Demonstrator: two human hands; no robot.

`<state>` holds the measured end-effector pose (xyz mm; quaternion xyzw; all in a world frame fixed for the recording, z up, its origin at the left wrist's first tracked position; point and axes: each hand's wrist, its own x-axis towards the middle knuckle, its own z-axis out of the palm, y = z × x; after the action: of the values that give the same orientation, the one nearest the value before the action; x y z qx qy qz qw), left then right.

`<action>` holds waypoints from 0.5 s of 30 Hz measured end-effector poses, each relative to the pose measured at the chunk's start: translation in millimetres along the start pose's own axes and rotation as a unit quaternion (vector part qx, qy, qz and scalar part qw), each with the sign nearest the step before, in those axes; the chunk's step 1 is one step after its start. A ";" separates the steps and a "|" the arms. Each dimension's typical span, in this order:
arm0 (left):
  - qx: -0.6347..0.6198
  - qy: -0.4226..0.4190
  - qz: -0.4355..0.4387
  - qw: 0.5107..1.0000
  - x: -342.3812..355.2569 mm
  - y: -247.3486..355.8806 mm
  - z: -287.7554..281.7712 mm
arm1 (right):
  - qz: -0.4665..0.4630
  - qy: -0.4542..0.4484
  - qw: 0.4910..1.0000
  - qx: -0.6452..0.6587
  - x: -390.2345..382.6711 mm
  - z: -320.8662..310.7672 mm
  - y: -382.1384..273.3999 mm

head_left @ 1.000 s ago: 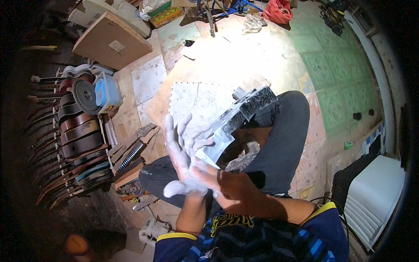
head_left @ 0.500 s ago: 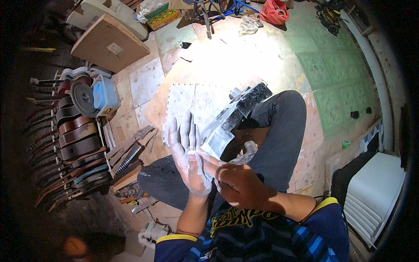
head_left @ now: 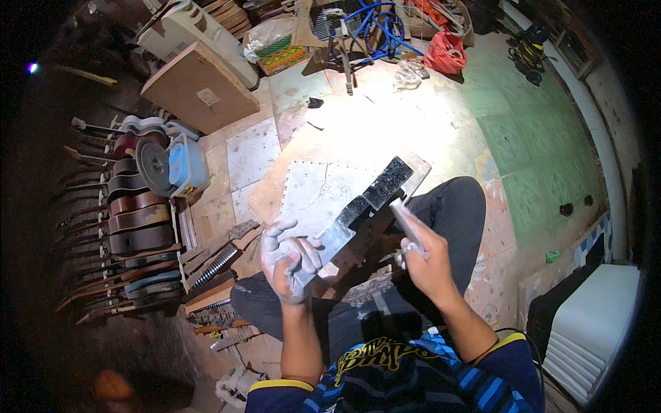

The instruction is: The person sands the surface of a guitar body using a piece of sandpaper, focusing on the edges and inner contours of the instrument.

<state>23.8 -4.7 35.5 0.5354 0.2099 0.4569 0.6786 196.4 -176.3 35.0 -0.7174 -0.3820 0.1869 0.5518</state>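
My left hand (head_left: 288, 265), coated in white dust, is raised with its fingers curled. A small pale strip (head_left: 304, 277) shows in its grip; its kind is unclear. My right hand (head_left: 425, 258) is closed round a narrow, flat, pale bar (head_left: 407, 221) pointing up and away from me. Between the hands, a long tool-like piece with a black block end (head_left: 389, 182) and a dusty grey flat part (head_left: 337, 235) slants up over my lap. Its near end lies close to my left fingers, and I cannot tell whether they touch it.
A white dusty board (head_left: 303, 189) lies on the floor ahead. Along the left stand several guitar-like bodies (head_left: 141, 220) beside a blue-and-clear tub (head_left: 186, 165). Files and wooden tools (head_left: 217, 268) lie near my left knee. A red bag (head_left: 446, 54) sits far ahead; a white ribbed case (head_left: 589, 330) stands right.
My hands were together at my left palm; they have come apart. My right hand has moved right, showing the pale bar. My left fingers, stretched out before, are now curled.
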 end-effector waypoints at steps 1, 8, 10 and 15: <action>-0.033 0.005 0.005 0.999 3.4 -2.0 1.0 | 0.050 -0.031 0.996 0.064 -4.7 5.2 -1.9; -0.019 0.070 0.129 0.989 9.9 -14.2 20.9 | -0.021 -0.116 0.988 0.101 -7.4 42.9 -13.3; 0.050 0.063 0.136 0.987 8.8 -19.2 26.5 | -0.070 -0.103 0.991 0.051 -2.8 54.1 -9.3; 0.142 0.156 0.053 0.976 -1.5 -13.2 26.7 | -0.127 -0.134 0.968 0.171 -10.3 76.3 -59.0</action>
<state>48.9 -20.4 32.1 0.5590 0.3473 0.5353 0.5295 117.1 -128.7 64.0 -0.5264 -0.5033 0.2722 0.6289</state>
